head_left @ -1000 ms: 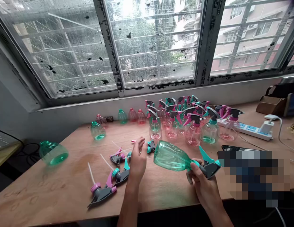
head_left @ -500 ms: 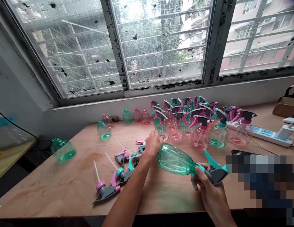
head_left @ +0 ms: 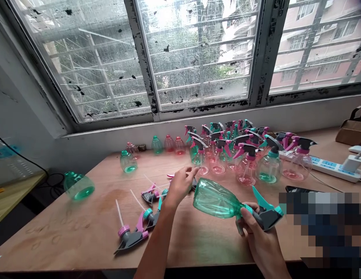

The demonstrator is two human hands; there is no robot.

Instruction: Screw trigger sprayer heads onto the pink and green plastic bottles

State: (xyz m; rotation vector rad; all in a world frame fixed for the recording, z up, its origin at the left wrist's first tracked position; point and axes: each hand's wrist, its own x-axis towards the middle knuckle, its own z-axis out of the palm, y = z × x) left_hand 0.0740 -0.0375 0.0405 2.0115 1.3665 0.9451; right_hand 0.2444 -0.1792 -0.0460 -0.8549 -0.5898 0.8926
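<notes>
My right hand is wrapped round the neck of a green spray bottle, just at its teal collar. The bottle lies tilted on its side in the air, its base toward the left and its grey and teal trigger head toward the right. Close to the base is my left hand, fingers stretched out and holding nothing. Beneath and left of that arm lie several loose trigger heads with thin tubes, among them a pink and grey one and a teal and grey one.
Many assembled pink and green spray bottles crowd the back right. Headless bottles stand at the back left, with a green one near the left edge. A white power strip and brown bag are at right.
My left hand has shifted slightly left and down, away from the bottle's base, and its fingers have loosened. The right hand keeps the spray bottle in nearly the same place.
</notes>
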